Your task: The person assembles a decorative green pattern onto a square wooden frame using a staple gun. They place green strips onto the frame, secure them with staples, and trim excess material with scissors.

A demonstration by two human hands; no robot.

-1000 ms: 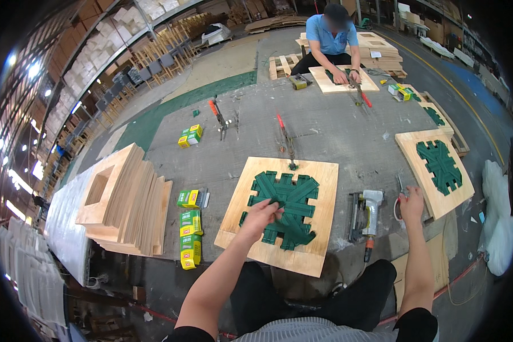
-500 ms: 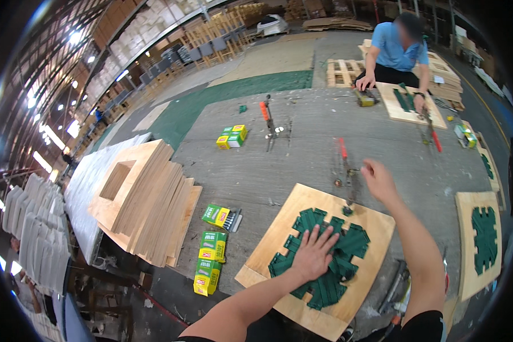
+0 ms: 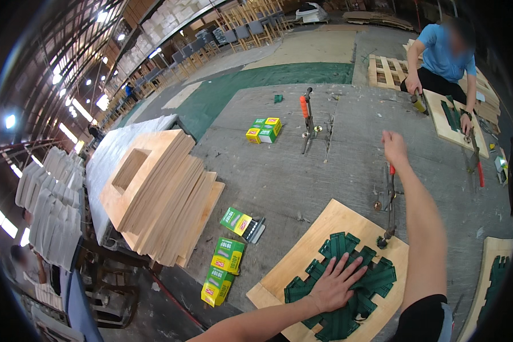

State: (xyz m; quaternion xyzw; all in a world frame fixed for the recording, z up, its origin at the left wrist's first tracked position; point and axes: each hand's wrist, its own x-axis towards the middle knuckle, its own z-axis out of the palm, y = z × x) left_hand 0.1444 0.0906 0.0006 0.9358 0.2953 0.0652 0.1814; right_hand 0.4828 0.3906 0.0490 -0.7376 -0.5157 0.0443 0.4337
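I judge this a holding-down step: left hand (image 3: 333, 289), fingers wide, on green webbing (image 3: 382, 278) atop the wooden panel (image 3: 328, 221); right hand (image 3: 394, 148) at the red-handled clamp (image 3: 391, 202), grip I can't tell, next move wanting a sure hold.

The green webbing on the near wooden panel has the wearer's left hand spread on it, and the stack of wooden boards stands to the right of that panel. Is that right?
Not quite: the head view shows the stack of wooden boards to the left of the near wooden panel. The left hand is indeed spread on the green webbing.
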